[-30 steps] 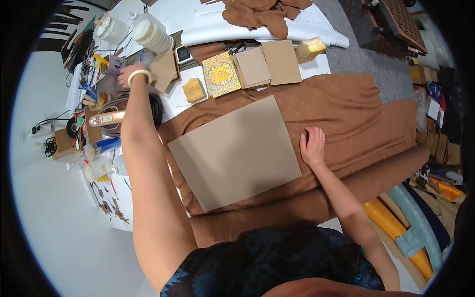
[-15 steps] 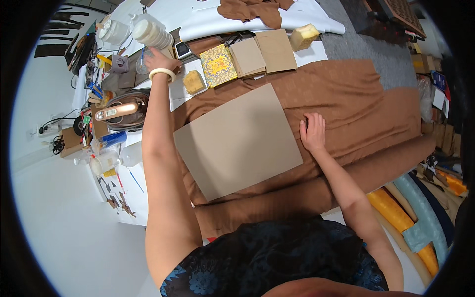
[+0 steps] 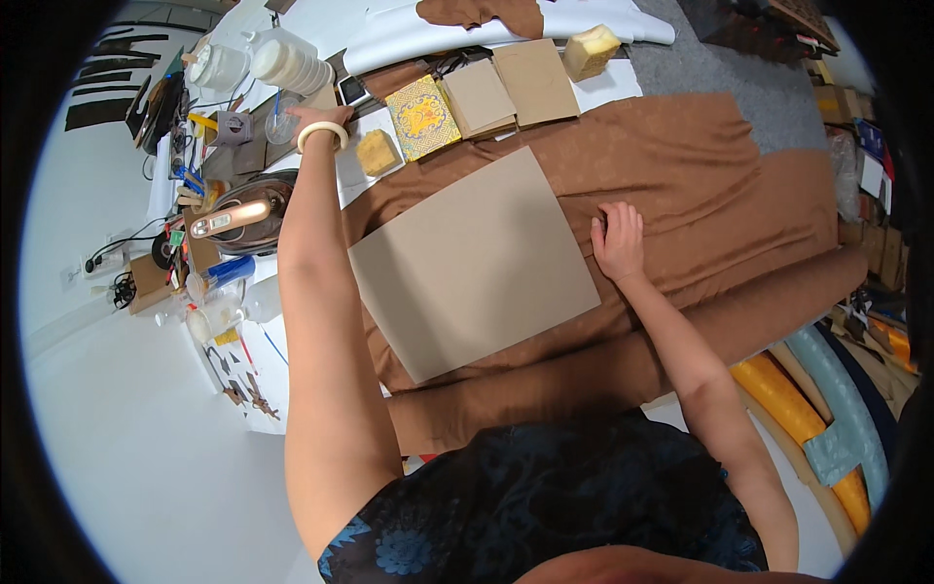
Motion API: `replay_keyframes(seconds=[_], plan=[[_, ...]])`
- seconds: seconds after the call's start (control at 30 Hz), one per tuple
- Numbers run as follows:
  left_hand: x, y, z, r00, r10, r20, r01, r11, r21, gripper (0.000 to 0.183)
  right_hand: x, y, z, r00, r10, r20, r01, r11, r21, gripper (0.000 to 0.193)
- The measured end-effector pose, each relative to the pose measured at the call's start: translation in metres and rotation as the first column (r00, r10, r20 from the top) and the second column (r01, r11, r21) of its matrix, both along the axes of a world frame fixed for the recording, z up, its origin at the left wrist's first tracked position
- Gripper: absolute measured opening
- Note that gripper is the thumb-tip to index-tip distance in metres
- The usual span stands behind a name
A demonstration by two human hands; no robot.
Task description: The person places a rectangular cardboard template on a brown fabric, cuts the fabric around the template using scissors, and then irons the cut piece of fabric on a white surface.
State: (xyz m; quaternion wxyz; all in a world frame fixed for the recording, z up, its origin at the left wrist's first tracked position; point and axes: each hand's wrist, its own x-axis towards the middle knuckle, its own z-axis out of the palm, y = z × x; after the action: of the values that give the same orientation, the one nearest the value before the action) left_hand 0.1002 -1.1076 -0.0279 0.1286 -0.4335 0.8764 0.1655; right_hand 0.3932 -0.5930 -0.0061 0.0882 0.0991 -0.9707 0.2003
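My left hand (image 3: 319, 121), with a pale bangle at the wrist, reaches to the far left of the table. It is beside a clear plastic cup (image 3: 283, 118), and a small brown-grey piece (image 3: 322, 96) shows just beyond it. The fingertips are hard to make out, so I cannot tell whether they grip anything. A large grey-beige board (image 3: 477, 268) lies on brown patterned fabric (image 3: 671, 185). To the right of the board, my right hand (image 3: 620, 240) rests open on the fabric, fingers stretched out and holding nothing.
Behind the board stand a yellow sponge block (image 3: 377, 153), a yellow patterned square (image 3: 423, 118), brown card pieces (image 3: 535, 82) and another sponge block (image 3: 592, 53). A clothes iron (image 3: 238, 216) and white plastic tubs (image 3: 290, 66) are at left. The fabric's thick roll (image 3: 623, 355) lies along the near edge.
My left hand has drawn back slightly, and its fingers look less stretched out. My right hand stays flat on the fabric. The whole view has shifted a little.
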Motion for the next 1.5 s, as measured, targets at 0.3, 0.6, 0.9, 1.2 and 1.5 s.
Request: replay_keyframes(seconds=[0.3,0.6,0.9,1.2,1.5], plan=[[0.076,0.003,0.05,0.991,-0.107,-0.085,0.111,0.993,0.041,0.144,-0.001,-0.002,-0.001,1.0,-0.003,0.01,0.003,1.0,-0.029,0.027],[0.104,0.041,0.067,0.693,-0.585,-0.421,0.598,0.793,-0.117,0.094,0.0,0.004,-0.002,0.999,-0.038,0.003,0.038,0.999,0.0,0.026],[0.162,0.085,0.091,0.409,-0.789,-0.458,0.72,0.588,-0.37,0.067,-0.003,-0.002,-0.003,0.998,-0.024,0.057,0.023,1.0,0.018,0.025],[0.418,0.043,0.114,0.468,0.226,-0.854,-0.134,0.974,0.184,0.068,0.003,-0.005,-0.004,1.0,0.025,0.008,-0.025,0.999,0.041,0.027],[0.52,-0.286,0.112,-0.189,0.619,-0.763,-0.393,0.664,0.636,0.06,0.001,-0.001,-0.009,0.998,0.032,-0.049,-0.028,0.995,0.091,0.028]])
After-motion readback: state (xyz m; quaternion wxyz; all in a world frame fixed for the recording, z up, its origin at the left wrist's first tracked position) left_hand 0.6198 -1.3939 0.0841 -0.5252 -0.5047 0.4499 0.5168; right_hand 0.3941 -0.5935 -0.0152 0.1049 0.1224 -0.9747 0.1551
